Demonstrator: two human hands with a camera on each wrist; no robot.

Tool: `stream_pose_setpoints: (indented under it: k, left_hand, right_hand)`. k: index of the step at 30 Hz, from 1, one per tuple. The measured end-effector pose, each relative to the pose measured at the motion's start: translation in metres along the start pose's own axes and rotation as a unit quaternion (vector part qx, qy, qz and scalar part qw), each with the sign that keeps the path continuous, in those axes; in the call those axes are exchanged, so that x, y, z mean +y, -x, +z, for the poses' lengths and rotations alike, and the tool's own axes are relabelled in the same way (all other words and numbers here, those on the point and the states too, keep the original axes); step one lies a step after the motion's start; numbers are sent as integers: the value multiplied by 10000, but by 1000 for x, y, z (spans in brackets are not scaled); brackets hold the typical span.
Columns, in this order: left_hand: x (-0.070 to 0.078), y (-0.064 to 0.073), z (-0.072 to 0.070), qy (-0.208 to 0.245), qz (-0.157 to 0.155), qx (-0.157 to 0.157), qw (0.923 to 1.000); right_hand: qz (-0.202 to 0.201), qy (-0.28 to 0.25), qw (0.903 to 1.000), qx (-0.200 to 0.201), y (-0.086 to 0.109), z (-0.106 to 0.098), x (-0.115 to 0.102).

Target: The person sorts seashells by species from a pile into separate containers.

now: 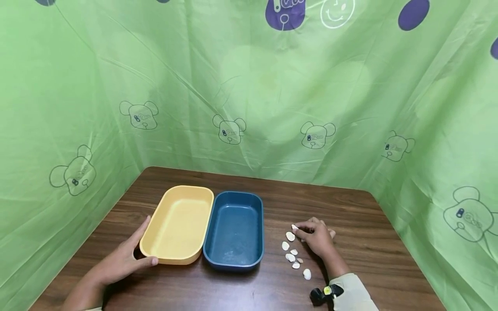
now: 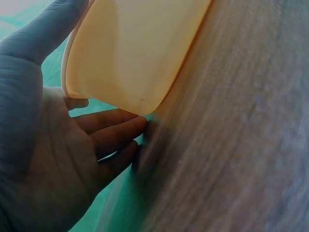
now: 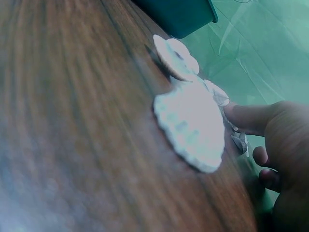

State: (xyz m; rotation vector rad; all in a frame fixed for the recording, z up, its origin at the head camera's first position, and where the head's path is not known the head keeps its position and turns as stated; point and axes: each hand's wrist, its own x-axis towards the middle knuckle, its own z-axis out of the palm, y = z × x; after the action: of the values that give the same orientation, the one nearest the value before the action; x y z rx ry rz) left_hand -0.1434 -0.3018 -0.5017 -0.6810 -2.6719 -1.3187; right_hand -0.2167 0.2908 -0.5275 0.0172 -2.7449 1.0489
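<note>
My left hand rests against the near left corner of a yellow tray, thumb at the near wall and fingers along the left side. In the left wrist view the fingers lie fairly straight beside the tray's corner. On the right, my right hand pinches a small white seashell between thumb and fingers, low over the table. Several loose seashells trail towards the near edge from there. A ribbed white seashell looms large in the right wrist view, with the right thumb beyond it.
A dark blue tray stands right beside the yellow one, between it and the seashells. Both trays have bare bottoms. The brown wooden table is enclosed by green printed curtains at the back and sides. A black strap device sits on the right wrist.
</note>
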Motion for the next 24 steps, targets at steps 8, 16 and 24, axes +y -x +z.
stream_pose_setpoints:
  k: [8,16,24]
  left_hand:
    - [-1,0,2,12,51,23,10000]
    - [-1,2,0,-165,18,69,9998]
    - [0,1,0,-427,-96,146,9989]
  right_hand:
    - [-42,18,10000,35,-2,-3,-1]
    - [30,-124,9999,-5,-2,-3,-2]
    - [198,-366,9989,192,1,-2,-3]
